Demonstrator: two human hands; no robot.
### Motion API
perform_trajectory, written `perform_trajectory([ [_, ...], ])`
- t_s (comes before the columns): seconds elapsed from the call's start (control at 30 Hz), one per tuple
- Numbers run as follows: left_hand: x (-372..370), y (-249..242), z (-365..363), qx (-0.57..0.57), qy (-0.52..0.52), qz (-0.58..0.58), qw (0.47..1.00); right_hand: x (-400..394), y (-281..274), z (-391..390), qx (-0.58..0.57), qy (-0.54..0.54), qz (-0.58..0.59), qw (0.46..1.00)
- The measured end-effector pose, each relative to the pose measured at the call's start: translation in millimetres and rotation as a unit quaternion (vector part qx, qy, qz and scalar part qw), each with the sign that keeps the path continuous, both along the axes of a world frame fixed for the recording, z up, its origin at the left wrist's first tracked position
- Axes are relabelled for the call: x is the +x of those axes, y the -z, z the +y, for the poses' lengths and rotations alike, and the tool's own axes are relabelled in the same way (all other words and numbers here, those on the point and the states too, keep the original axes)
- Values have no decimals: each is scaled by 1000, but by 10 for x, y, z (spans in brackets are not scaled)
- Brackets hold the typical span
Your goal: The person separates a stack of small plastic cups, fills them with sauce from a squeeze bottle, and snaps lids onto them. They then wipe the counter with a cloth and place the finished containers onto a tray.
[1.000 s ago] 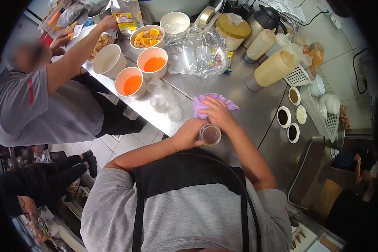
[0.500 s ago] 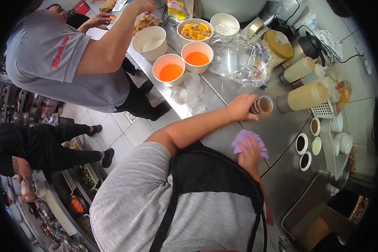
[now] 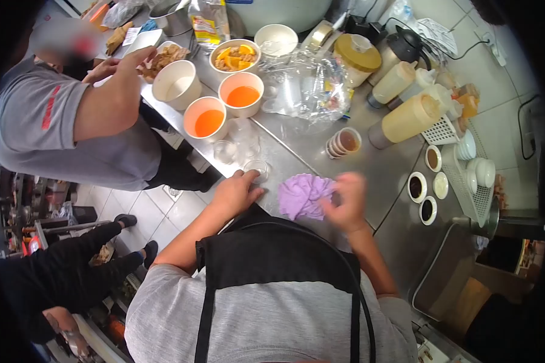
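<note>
My left hand (image 3: pixel 242 189) is at the front edge of the steel counter, its fingertips on a small clear plastic cup (image 3: pixel 257 172). A crumpled purple cloth (image 3: pixel 303 196) lies flat on the counter between my hands. My right hand (image 3: pixel 347 202) is raised at the cloth's right side, slightly blurred, with its thumb and fingers curled; whether it pinches the cloth's edge is unclear. Beyond the cloth stands a short stack of small cups (image 3: pixel 343 143) with brown sauce, touched by neither hand.
Two tubs of orange liquid (image 3: pixel 209 120) (image 3: pixel 241 94) stand at the upper left beside a white tub (image 3: pixel 177 85). Plastic bags (image 3: pixel 303 85) lie behind. Squeeze bottles (image 3: pixel 406 121) and sauce dishes (image 3: pixel 417 187) are to the right. A co-worker (image 3: pixel 91 121) stands at the left.
My left hand has left the stacked sauce cups and moved left to the clear cup. My right hand has lifted off the top of the cloth. The camera view has shifted.
</note>
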State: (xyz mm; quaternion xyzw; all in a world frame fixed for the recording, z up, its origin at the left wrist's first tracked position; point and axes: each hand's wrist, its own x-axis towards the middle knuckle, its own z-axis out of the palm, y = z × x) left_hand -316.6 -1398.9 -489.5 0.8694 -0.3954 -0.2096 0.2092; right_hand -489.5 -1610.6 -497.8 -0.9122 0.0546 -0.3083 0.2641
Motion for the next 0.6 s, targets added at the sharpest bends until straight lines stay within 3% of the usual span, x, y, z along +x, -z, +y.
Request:
perform_trajectory([
  [0.03, -10, 88, -63, -30, -10, -2, 1000, -70, -12, -210, -33, 126, -109, 986],
  [0.1, -51, 209, -184, -87, -24, -5, 996, -68, -5, -730, -7, 337, -143, 931],
  [0.17, -101, 174, -328, -154, -19, 36, 987, 123, -109, -1099, 71, 375, -163, 910],
  [0.27, -116, 44, -549, -230, -18, 118, 966, 351, -110, -1409, 214, 260, -246, 909],
  [0.33, -98, -37, -704, -300, -17, 143, 943, 388, -65, -1608, 151, 301, -203, 920],
  [0.37, -32, -116, -769, -307, 22, 93, 947, 449, -57, -1630, 119, 314, -180, 924],
  [0.4, 13, -226, -833, -289, 29, 114, 950, 509, -105, -1554, 100, 292, -155, 939],
  [0.5, 136, -335, -1063, -403, 20, 37, 914, 508, -493, -1331, 5, 229, -62, 971],
  [0.6, 248, -412, -1245, -402, 29, -41, 914, 450, -662, -1148, -120, 157, 10, 980],
])
